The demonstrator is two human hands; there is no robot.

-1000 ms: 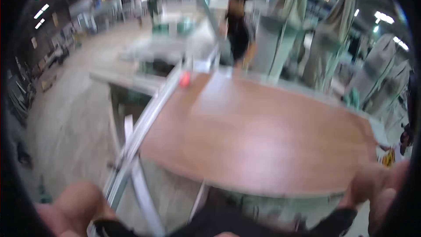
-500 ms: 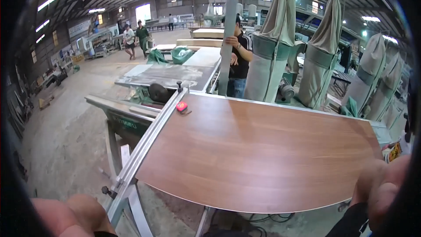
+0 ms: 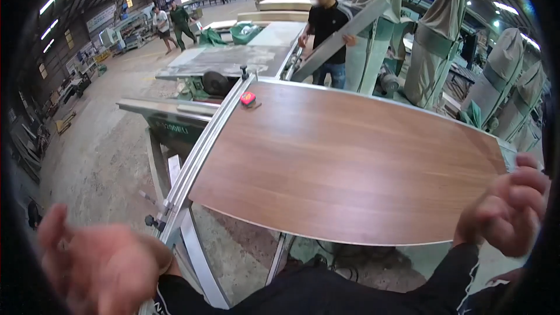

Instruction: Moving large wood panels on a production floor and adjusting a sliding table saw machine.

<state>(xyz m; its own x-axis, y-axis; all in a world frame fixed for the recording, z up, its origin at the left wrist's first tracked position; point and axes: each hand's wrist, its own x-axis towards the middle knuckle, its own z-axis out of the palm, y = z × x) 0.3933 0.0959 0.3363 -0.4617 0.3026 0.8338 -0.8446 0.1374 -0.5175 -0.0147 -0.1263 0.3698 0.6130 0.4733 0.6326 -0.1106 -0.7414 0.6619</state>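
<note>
My left hand [image 3: 108,265] is raised at the lower left, palm up and fingers apart, somewhat blurred. Nothing lies in it. At the right, my right hand [image 3: 513,207] is held up near the board's right end, its fingers curled in with nothing visible in them. Between and beyond my hands lies a large brown wood-grain board [image 3: 350,163] on the sliding table of a panel saw. A red tape measure [image 3: 248,99] rests on the board's far left corner. Along the board's left edge runs a metal fence rail [image 3: 204,154] with black knobs.
A person [image 3: 329,29] in a black shirt stands behind the board, holding a long grey panel [image 3: 341,38] at a slant. Tall dust-collector bags [image 3: 434,41] stand at the back right. The grey saw table [image 3: 221,61] is beyond the fence. Two people [image 3: 175,23] are farther left.
Both my hands have risen; the left has turned palm up and opened. The other person has tilted the grey panel from upright to slanted. My view has dipped, bringing my torso into sight.
</note>
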